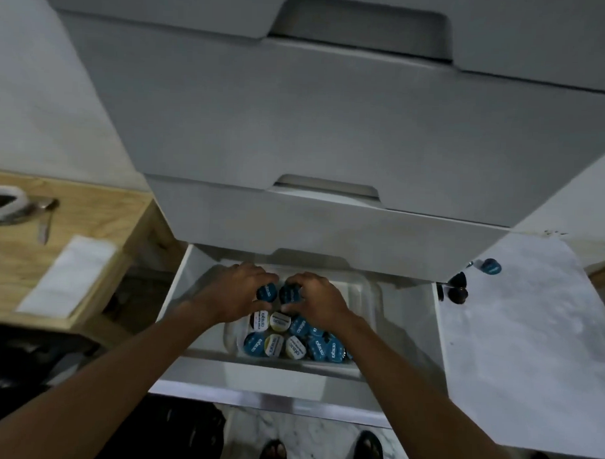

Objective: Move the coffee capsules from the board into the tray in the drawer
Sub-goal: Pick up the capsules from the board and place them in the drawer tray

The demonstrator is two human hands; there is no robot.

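The bottom drawer (177,293) is pulled open, and a clear plastic tray (362,293) sits inside it. Several coffee capsules (292,339) with blue or white lids fill the tray's near half. Over the tray's far half, my left hand (235,290) is closed around a blue capsule (267,292). Right beside it, my right hand (314,296) grips another blue capsule (289,294). On the white marble board (516,340) to the right lie a blue capsule (491,266) and two dark capsules (457,287) near its far left corner.
Two shut grey drawers (332,127) rise above the open one. A wooden surface (26,254) at the left holds a white paper pad (69,276) and a metal utensil (44,217). Someone's feet (320,451) stand on the marble floor below.
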